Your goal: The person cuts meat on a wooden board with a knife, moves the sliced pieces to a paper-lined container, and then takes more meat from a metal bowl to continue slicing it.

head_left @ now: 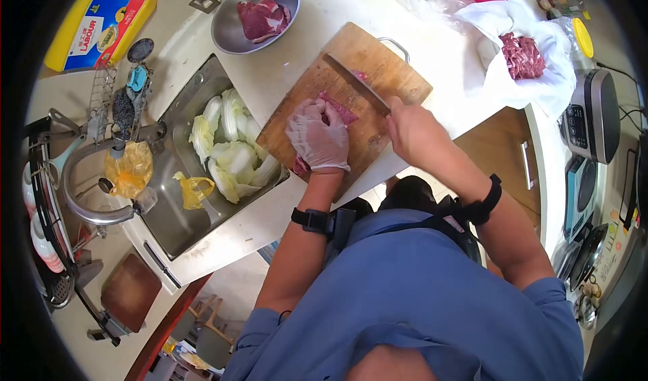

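A wooden cutting board (378,60) lies on the white counter. On it sits a slab of raw red meat (341,111). My left hand (317,137), in a thin clear glove, presses down on the meat. My right hand (413,130) grips the handle of a kitchen knife (354,80), whose blade lies across the board just beyond the meat. A small scrap of meat (360,75) lies by the blade.
A metal bowl (233,33) with a raw meat chunk stands behind the board. Cabbage leaves (229,145) fill the sink at left. Cut meat (521,55) sits on a white bag at right, near an electric cooker (594,114). A yellow detergent bottle (101,20) lies far left.
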`<control>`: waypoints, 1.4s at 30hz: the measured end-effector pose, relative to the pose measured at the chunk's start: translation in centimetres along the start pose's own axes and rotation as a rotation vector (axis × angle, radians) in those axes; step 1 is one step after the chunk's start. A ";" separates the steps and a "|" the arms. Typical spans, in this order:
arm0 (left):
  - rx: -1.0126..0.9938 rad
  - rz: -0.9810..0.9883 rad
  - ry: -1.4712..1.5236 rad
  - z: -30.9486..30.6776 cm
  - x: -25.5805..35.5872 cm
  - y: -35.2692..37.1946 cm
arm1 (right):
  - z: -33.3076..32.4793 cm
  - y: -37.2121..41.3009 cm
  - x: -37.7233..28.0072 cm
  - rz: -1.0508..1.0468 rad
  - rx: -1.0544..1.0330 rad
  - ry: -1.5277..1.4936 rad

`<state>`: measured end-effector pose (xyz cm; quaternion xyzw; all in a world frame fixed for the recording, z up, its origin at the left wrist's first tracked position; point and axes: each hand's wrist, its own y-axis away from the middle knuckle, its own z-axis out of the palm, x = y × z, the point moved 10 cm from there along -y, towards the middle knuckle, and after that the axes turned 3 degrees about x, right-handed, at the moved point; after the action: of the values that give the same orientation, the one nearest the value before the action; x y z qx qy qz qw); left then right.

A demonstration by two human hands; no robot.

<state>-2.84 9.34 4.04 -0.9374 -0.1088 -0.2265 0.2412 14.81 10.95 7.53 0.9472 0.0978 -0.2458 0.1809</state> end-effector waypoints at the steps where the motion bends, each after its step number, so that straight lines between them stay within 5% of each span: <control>1: 0.022 0.000 0.022 -0.1 0.0 0.0 | 0.3 0.3 -0.2 0.003 -0.003 -0.001; 11: -0.058 -0.044 0.011 -0.2 0.3 -0.2 | 2.7 3.7 -2.0 -0.022 -0.147 -0.007; 17: -0.120 -0.041 -0.012 0.8 -0.8 0.2 | 4.0 -2.6 -5.5 -0.199 0.014 -0.100; 23: -0.042 0.040 0.008 -0.3 0.3 0.1 | 5.7 1.8 -1.5 0.043 -0.229 -0.103; 25: -0.098 -0.024 0.023 0.1 0.0 -0.3 | 5.2 -1.7 -3.9 -0.112 -0.024 -0.139; 42: 0.008 -0.001 0.106 -0.7 0.2 -0.1 | 1.4 1.5 -1.9 -0.011 -0.026 -0.099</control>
<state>-2.95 9.10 4.71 -0.9231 -0.0972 -0.2753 0.2502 12.96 8.83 7.76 0.9310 0.0974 -0.2919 0.1963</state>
